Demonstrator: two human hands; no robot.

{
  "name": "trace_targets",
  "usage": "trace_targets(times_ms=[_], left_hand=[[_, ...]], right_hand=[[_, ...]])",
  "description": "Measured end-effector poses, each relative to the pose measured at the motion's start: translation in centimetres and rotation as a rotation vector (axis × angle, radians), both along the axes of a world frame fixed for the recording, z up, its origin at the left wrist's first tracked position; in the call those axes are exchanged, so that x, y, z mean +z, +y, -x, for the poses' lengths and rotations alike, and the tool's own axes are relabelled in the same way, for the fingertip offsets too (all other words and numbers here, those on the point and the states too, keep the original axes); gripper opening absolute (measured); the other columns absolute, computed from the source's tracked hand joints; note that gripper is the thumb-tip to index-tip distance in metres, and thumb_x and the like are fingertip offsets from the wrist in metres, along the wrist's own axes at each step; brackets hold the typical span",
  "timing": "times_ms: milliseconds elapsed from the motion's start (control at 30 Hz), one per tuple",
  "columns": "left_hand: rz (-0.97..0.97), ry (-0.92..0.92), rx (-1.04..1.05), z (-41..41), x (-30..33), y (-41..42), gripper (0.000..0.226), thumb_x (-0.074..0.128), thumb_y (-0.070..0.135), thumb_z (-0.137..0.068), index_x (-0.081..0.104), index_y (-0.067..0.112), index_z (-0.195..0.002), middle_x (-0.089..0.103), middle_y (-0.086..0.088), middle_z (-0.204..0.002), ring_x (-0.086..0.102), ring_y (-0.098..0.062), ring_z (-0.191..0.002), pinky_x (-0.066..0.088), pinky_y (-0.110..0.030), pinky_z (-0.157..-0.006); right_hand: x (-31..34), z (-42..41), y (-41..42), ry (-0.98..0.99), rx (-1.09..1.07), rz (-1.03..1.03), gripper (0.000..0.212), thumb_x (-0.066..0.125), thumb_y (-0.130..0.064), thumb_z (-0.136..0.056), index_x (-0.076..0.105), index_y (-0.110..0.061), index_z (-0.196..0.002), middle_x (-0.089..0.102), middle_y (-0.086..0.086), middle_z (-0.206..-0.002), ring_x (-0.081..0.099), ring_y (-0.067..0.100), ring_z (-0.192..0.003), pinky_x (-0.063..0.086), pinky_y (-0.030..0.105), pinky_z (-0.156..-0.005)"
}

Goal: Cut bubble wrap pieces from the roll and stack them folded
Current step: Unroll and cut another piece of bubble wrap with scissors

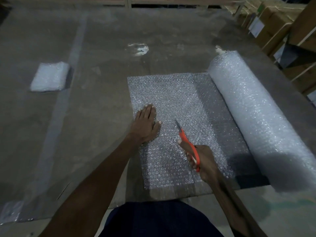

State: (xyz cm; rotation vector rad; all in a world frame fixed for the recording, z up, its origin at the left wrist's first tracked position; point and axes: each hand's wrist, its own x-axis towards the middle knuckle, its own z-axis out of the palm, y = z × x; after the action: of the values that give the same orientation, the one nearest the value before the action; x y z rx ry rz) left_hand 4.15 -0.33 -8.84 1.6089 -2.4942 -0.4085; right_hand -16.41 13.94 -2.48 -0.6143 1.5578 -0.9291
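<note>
On the floor (102, 82), a bubble wrap roll (253, 113) lies at right, its unrolled sheet (179, 103) spread flat beside it. Left hand (145, 124) presses the sheet's left edge, fingers straight. Right hand (203, 161) has its grip clenched around orange-handled scissors (186, 142), blades pointing away over the sheet. A folded bubble wrap piece (50, 76) lies well apart at left, and cardboard boxes (273, 28) stand beyond the roll.

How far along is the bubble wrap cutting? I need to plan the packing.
Done: a folded stack lies on the floor to the left. In hand: the left hand presses flat on the unrolled sheet, while the right hand holds orange scissors over it; no cut shows. Left: cutting and folding this piece; the roll is still thick.
</note>
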Motion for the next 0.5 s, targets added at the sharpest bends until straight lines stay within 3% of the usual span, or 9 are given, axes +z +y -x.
trace_targets(times_ms=[133,500], left_hand=[[0.008,-0.001,-0.002,0.0,0.1,0.0,0.078,0.016,0.054,-0.099,0.011,0.004,-0.158,0.005,-0.015,-0.167,0.002,-0.028,-0.154,-0.003,-0.040,-0.122],[0.015,0.008,0.004,0.0,0.0,0.1,0.076,0.019,0.053,-0.100,0.012,0.005,-0.158,0.006,-0.015,-0.167,0.003,-0.028,-0.154,-0.001,-0.040,-0.123]], right_hand=[[0.1,0.0,-0.9,0.015,0.019,0.005,0.039,0.089,-0.038,-0.074,0.067,-0.008,-0.066,0.054,0.007,-0.054,0.040,0.014,-0.039,0.031,0.020,-0.038],[-0.5,-0.1,-1.2,0.026,0.034,0.020,0.040,0.089,-0.034,-0.075,0.067,-0.002,-0.073,0.053,0.010,-0.057,0.041,0.015,-0.040,0.034,0.021,-0.040]])
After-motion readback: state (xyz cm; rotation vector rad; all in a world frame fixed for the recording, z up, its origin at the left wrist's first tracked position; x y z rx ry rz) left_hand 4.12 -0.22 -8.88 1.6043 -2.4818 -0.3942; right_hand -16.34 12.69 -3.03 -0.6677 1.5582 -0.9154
